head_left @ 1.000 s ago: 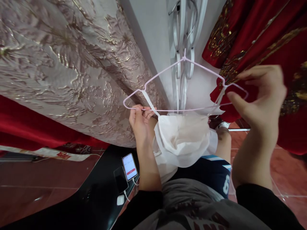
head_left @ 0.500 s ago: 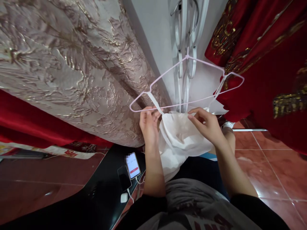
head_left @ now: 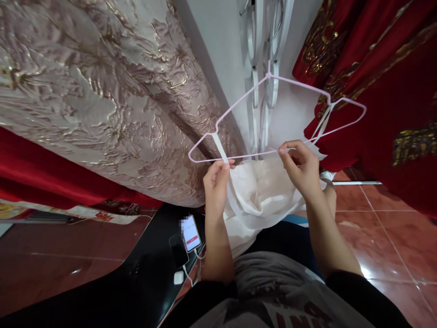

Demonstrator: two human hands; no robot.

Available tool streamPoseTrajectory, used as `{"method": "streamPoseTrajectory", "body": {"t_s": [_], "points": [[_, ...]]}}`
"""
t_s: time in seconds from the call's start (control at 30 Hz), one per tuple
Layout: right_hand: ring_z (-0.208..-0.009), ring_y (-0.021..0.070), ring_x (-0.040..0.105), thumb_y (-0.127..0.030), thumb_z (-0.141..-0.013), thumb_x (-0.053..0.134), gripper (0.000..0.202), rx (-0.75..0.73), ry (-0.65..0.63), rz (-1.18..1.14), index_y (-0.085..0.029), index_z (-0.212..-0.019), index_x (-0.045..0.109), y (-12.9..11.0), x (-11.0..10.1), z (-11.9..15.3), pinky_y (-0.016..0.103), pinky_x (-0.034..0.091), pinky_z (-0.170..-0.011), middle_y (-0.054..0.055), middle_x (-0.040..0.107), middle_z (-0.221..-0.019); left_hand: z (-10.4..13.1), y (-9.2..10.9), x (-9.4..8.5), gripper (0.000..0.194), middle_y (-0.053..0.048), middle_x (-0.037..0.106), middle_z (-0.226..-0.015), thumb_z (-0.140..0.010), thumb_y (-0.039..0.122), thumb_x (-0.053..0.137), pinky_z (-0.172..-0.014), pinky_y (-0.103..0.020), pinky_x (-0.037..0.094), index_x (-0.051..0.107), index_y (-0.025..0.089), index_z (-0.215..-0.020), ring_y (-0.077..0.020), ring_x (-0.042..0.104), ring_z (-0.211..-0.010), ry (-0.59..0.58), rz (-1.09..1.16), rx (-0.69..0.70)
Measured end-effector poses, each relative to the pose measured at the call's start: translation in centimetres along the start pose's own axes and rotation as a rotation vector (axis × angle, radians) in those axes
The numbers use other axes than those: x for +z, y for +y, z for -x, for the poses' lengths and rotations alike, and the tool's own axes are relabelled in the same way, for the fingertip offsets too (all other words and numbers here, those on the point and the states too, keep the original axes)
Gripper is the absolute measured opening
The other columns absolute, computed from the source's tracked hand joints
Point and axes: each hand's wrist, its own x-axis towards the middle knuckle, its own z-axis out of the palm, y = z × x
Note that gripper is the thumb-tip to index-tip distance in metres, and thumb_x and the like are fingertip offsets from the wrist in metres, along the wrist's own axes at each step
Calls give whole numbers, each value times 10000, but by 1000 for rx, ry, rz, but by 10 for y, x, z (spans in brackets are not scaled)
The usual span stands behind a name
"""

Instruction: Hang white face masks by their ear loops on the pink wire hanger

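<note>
A pale pink hanger (head_left: 241,98) hangs in front of me, with both straps of a white strappy garment (head_left: 242,180) looped in its shoulder notches. My left hand (head_left: 216,180) pinches the left strap (head_left: 220,146) just under the hanger's bottom bar. With thumb and forefinger closed, my right hand (head_left: 302,166) pinches the garment's top edge beside that bar; whether it also grips the bar I cannot tell. The garment's body droops between my forearms down to my lap.
Embossed beige fabric (head_left: 136,109) hangs on the left, red fabric (head_left: 378,105) with gold trim on the right. White metal scrollwork (head_left: 254,86) stands behind the hanger. Two phones with cables, one a lit phone (head_left: 191,234), lie on a black surface (head_left: 143,246) by my left forearm.
My left hand has moved slightly right and closed on the strap. My right hand has risen and shifted right. The hanger's right end has moved right, and the garment's top is spread wider.
</note>
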Motion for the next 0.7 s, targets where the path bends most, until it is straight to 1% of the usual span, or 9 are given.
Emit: {"method": "streamPoseTrajectory", "body": {"t_s": [0.07, 0.13, 0.2, 0.3, 0.4, 0.47, 0.57, 0.63, 0.7], "points": [[-518, 101, 358, -653, -1023, 685, 396, 18, -12, -7, -259, -989, 665, 0, 2, 2, 288, 282, -535, -89, 416, -568, 6, 20, -2, 237, -66, 796, -924, -979, 471, 867, -840, -300, 600, 876, 237, -1016, -194, 744, -868, 4, -48, 42], [-514, 102, 346, -667, -1026, 673, 406, 19, -17, -14, -263, -986, 645, -1, 3, 3, 289, 272, -534, -93, 400, -563, 4, 38, -7, 246, -59, 775, -894, -959, 489, 880, -774, -297, 607, 879, 253, -1025, -194, 742, -831, 10, 33, 93], [-511, 103, 339, -673, -1026, 669, 410, 15, -22, -22, -267, -983, 634, -1, 2, 3, 288, 262, -531, -95, 387, -564, -7, 49, -16, 302, -75, 805, -1020, -971, 553, 839, -821, -313, 639, 878, 290, -1114, -220, 784, -951, 25, 148, 164], [-512, 102, 334, -660, -1031, 667, 396, 21, -34, -21, -268, -985, 633, -2, -1, 3, 284, 252, -528, -94, 381, -570, -27, 47, -34, 310, -47, 791, -1394, -1024, 532, 746, -912, -312, 647, 851, 359, -1258, -247, 738, -1326, 152, 229, 297], [-519, 98, 319, -609, -1039, 676, 353, 23, -36, -23, -262, -979, 649, -3, 0, 6, 281, 264, -533, -94, 369, -574, -35, 30, -41, 280, 9, 785, -1462, -959, 340, 833, -751, -261, 594, 863, 373, -1235, -248, 708, -1402, 359, 181, 305], [-522, 96, 320, -554, -1040, 691, 300, 12, -29, -19, -258, -989, 687, -5, 4, 10, 283, 292, -542, -93, 362, -578, -31, 19, -36, 275, -33, 825, -1387, -932, 316, 872, -687, -259, 555, 870, 335, -1206, -269, 760, -1317, 365, 124, 187], [-531, 108, 371, -479, -1026, 730, 213, -16, -39, -6, -285, -1101, 775, -6, 12, 15, 295, 336, -545, -76, 426, -601, -20, 9, -18, 270, -130, 863, -1247, -967, 470, 855, -642, -271, 548, 873, 256, -1131, -292, 819, -1183, 201, 159, 20], [-571, 117, 436, -443, -1024, 738, 206, -39, -10, -3, -318, -1177, 796, -7, 15, 18, 308, 383, -571, -42, 548, -687, -17, 7, -5, 269, -130, 880, -1135, -956, 503, 865, -601, -257, 531, 874, 249, -1045, -270, 844, -1073, 164, 228, -16], [-649, 130, 518, -418, -1028, 735, 236, -64, 48, -4, -361, -1249, 794, -6, 16, 21, 328, 437, -619, 10, 686, -883, -18, 6, 6, 216, -88, 883, -1009, -924, 482, 900, -551, -229, 503, 866, 269, -936, -222, 850, -944, 180, 336, 4]]}}
